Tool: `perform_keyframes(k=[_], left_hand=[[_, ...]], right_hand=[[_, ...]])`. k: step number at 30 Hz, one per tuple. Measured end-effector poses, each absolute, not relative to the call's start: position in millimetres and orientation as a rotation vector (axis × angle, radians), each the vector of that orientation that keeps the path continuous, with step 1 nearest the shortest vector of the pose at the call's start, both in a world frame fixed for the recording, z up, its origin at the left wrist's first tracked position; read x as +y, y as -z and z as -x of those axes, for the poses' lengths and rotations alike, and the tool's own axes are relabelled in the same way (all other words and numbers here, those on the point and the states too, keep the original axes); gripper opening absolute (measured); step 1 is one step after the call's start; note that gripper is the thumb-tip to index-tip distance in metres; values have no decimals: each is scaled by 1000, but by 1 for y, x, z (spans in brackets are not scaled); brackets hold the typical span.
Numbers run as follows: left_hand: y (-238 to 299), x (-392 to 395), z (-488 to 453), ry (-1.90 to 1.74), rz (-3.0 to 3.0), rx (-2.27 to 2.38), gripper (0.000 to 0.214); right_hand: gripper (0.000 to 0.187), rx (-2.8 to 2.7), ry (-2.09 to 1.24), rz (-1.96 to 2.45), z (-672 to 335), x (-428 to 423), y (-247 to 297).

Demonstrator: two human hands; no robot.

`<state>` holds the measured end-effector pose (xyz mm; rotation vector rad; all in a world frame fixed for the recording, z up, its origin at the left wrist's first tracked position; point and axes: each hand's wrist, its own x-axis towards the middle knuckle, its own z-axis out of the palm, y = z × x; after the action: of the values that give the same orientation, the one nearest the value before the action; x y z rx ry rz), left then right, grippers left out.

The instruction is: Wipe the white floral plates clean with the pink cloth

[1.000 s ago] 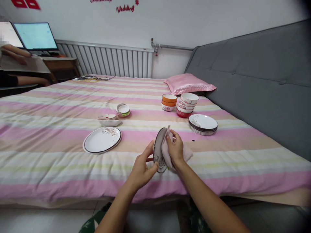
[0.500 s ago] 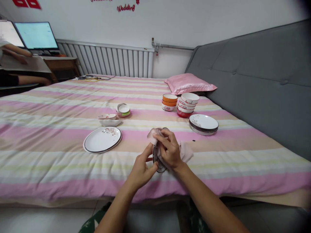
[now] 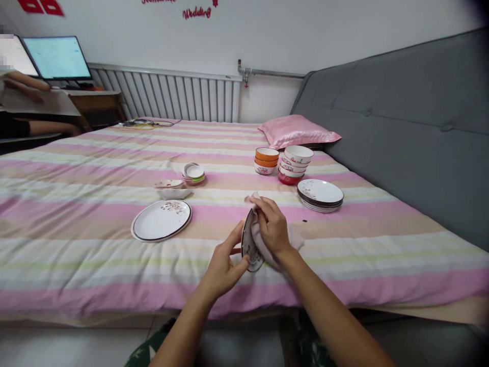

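A dark-rimmed plate with a floral print (image 3: 252, 253) stands tilted on edge above the near part of the bed. My left hand (image 3: 224, 262) grips its left side, thumb on the printed face and fingers behind. A pale pink cloth (image 3: 263, 250) is bunched in my right hand (image 3: 273, 227), which presses it against the plate's face near the upper rim. Part of the cloth hangs down to the right, and my right hand hides some of the plate.
Left lie an oval plate (image 3: 162, 220), small dishes (image 3: 171, 191) and little bowls (image 3: 194, 172). Right are orange bowls (image 3: 266, 159), stacked white bowls (image 3: 296, 162) and plates (image 3: 321, 193). A pillow (image 3: 298, 131) rests behind. Another person's arm (image 3: 26, 84) shows at a desk, far left.
My right hand has shifted slightly right with the cloth, off the plate's left rim, so more of the printed face shows. My left hand has stayed nearly in place.
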<state>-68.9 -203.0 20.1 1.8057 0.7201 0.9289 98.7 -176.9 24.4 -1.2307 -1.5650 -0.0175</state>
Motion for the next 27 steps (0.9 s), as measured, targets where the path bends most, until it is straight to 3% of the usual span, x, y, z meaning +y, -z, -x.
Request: perform_keyframes(k=[8, 14, 19, 27], left_hand=[[-18, -201, 69, -943, -1836, 734, 72], [-18, -202, 68, -949, -1839, 761, 73], [-20, -202, 69, -943, -1839, 764, 72], [-16, -201, 71, -993, -1875, 765, 69]], right_hand=[[34, -1427, -168, 1503, -120, -165, -8], [28, -1325, -534, 1753, -137, -165, 8], [17, -1291, -675, 1730, -144, -171, 21], [26, -1245, -656, 1592, -147, -176, 26]])
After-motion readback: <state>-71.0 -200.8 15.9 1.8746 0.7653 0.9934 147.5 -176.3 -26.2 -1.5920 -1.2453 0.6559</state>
